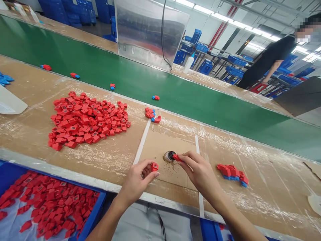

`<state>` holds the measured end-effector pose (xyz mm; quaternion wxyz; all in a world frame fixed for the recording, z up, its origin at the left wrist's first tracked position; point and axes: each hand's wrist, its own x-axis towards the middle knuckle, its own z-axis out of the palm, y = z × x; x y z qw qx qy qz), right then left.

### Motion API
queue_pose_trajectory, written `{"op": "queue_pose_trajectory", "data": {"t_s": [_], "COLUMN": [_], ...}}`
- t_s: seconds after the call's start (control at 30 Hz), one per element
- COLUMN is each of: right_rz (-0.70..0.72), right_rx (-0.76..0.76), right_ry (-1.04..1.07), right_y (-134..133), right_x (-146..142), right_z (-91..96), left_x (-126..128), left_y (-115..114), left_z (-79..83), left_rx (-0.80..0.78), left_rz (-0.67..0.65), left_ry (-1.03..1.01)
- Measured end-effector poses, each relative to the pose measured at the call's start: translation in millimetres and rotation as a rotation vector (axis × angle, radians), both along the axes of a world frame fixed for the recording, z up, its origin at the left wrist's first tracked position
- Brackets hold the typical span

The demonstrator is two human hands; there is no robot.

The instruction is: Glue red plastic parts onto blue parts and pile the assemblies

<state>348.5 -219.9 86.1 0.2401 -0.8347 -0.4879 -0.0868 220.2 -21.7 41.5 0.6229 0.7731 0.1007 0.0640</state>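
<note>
Between the thumb and fingers of my left hand (139,177) is a small red plastic block (154,166) with a recess in its face. My right hand (197,167) pinches a red plastic piece (177,158), whose tip meets the dark top of a small round jar (169,156). Fingers hide most of that piece. The jar stands on a cardboard sheet (152,144) marked with dark specks. Beyond it lie a few joined red-and-blue pieces (151,113). To the right of my right hand is another red-and-blue group (232,174).
A large pile of red blocks (87,120) covers the bench on the left. Below it, a blue crate (100,206) holds many red parts. Several red-and-blue pieces lie along the green conveyor belt (200,100). Across the belt are a white bottle (188,63) and a person (271,60).
</note>
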Motion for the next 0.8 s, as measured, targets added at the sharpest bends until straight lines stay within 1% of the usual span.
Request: {"op": "queue_pose_trajectory", "data": {"t_s": [0.2,0.33,0.53,0.8], "right_rz": [-0.008,-0.034,0.052,0.068], "right_rx": [0.038,0.045,0.000,-0.032], "right_ry": [0.026,0.032,0.035,0.012], "right_y": [-3.1,-1.1,9.9,14.3], "right_x": [0.3,5.8,17.2,12.6], "right_z": [-2.0,0.8,10.3,12.3], "left_x": [-1.5,0.1,-0.3,-0.2], "left_y": [-0.4,-0.5,0.1,-0.7], "left_z": [0.4,1.6,2.2,5.0], "left_rx": [-0.013,-0.013,0.000,-0.010], "left_rz": [0.000,-0.001,-0.007,-0.003], "left_ry": [0.005,0.003,0.004,-0.007]}}
